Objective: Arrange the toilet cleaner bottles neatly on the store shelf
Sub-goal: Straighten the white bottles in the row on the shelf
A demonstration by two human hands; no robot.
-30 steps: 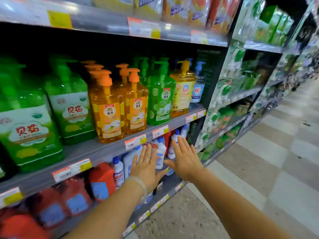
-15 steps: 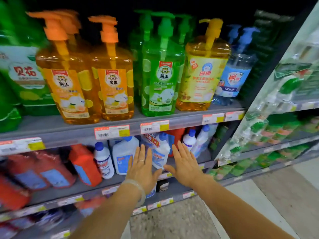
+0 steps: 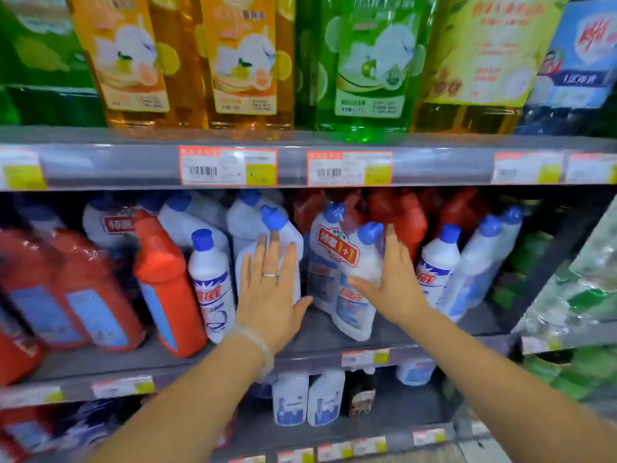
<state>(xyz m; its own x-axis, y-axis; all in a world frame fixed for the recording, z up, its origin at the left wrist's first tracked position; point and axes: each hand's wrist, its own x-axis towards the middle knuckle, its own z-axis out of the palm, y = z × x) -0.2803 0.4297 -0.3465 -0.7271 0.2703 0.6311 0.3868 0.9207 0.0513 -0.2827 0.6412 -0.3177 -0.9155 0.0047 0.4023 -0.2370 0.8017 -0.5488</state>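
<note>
White toilet cleaner bottles with blue caps stand on the grey middle shelf (image 3: 317, 332). My left hand (image 3: 268, 295) lies flat, fingers straight, against a white bottle (image 3: 293, 238) leaning behind it. My right hand (image 3: 392, 282) touches the right side of a shrink-wrapped twin pack (image 3: 337, 262) with a red "1+1" sticker, thumb across its front. A single white bottle (image 3: 212, 285) stands left of my left hand. More white bottles (image 3: 437, 262) lean to the right of my right hand.
Red bottles (image 3: 167, 289) fill the left of the shelf and stand behind at the back right. Large orange, green and yellow dish soap bottles (image 3: 367, 68) stand on the shelf above. More white bottles (image 3: 307, 397) sit on the shelf below. Green packs (image 3: 574, 295) fill the neighbouring rack at right.
The view has moved closer and lower to the toilet cleaner shelf. Both hands have reached forward onto the white bottles, the right one now against the twin pack.
</note>
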